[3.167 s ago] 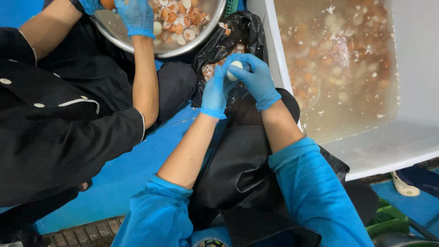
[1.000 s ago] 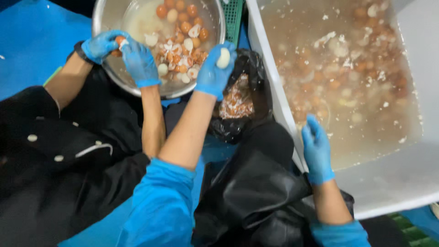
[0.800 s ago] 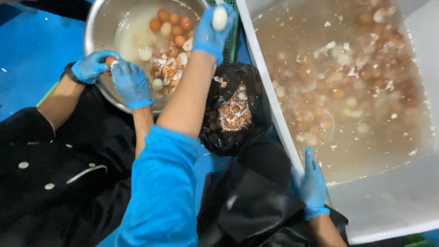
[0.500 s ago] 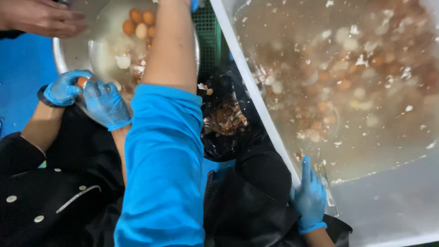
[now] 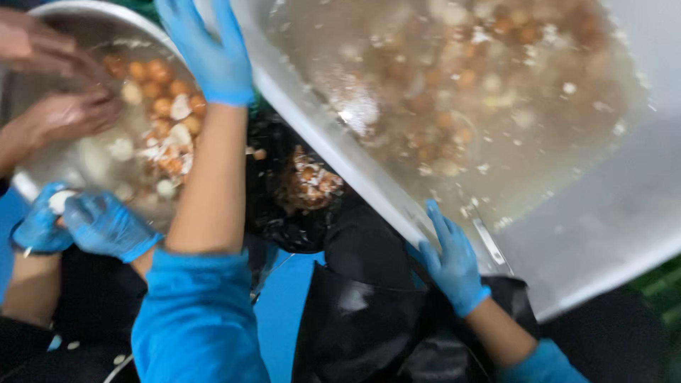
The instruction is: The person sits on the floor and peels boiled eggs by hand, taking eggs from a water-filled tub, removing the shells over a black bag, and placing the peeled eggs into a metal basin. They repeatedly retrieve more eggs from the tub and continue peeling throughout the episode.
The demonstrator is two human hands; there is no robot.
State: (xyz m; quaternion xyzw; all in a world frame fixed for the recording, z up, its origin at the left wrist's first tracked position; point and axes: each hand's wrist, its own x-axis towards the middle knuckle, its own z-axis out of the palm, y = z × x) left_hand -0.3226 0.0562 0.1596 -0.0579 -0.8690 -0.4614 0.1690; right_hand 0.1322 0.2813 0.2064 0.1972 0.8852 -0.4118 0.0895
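My left hand (image 5: 213, 53), in a blue glove, reaches far forward between the metal bowl (image 5: 42, 181) and the white tub (image 5: 596, 241). Its fingers are spread and run off the top edge; I see no egg in it. My right hand (image 5: 450, 259), also gloved, rests flat against the tub's near rim and holds nothing. The bowl holds brown unpeeled eggs and white peeled eggs (image 5: 167, 117) in water. A black bag of eggshells (image 5: 305, 184) lies open between my arms.
The tub holds cloudy water with several eggs and shell bits (image 5: 454, 99). A co-worker's blue-gloved hands (image 5: 81, 223) hold a white egg at the bowl's near rim. Another person's bare hands (image 5: 60, 92) reach into the bowl. Blue floor (image 5: 284, 312) shows below.
My left hand carried a peeled egg forward past the bowl, and the egg is no longer visible in it. My right hand dropped to the tub's rim. Bare hands have entered the bowl.
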